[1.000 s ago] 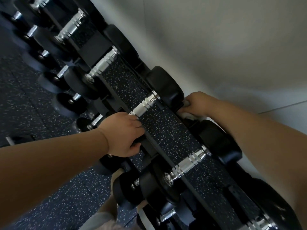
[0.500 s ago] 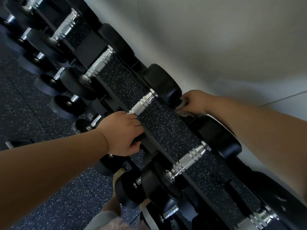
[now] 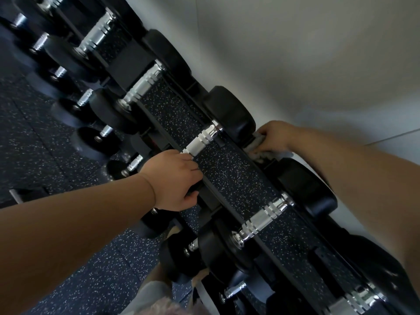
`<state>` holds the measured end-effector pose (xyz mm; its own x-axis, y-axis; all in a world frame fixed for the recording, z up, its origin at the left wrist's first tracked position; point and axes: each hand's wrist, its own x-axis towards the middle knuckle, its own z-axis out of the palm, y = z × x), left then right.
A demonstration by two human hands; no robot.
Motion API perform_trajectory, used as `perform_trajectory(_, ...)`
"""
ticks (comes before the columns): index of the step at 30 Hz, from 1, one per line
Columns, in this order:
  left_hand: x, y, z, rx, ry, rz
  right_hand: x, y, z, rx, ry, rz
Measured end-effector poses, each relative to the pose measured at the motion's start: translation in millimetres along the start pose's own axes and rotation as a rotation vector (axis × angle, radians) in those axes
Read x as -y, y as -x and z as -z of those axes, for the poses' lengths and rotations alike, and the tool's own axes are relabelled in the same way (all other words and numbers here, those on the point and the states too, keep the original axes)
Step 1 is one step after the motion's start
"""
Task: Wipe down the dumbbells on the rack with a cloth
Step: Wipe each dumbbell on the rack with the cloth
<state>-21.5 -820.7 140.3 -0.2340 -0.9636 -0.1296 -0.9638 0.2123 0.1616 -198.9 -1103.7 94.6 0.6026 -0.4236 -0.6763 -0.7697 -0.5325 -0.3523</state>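
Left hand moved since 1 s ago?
No. The left hand sits at the same spot on the dumbbell it grips, at the near end of its chrome handle; the slight frame shift is camera motion.

On the matt black rack, the dumbbell handles were ribbed, polished metal; their heads were smooth black, faintly glossy. The cloth behind the rack looked grey and nubby. The floor beneath it was matt, white-flecked.
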Motion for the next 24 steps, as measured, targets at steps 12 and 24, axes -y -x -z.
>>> perform_trajectory(12,2.8,0.7,-3.2,-0.029,0.015,-0.016,0.3,12.5,-8.1,0.054,-0.082,-0.031)
perform_trajectory(24,4.1,1.6,0.7,0.005,-0.040,-0.056,3.1,113.5,39.1,-0.286,-0.165,-0.214)
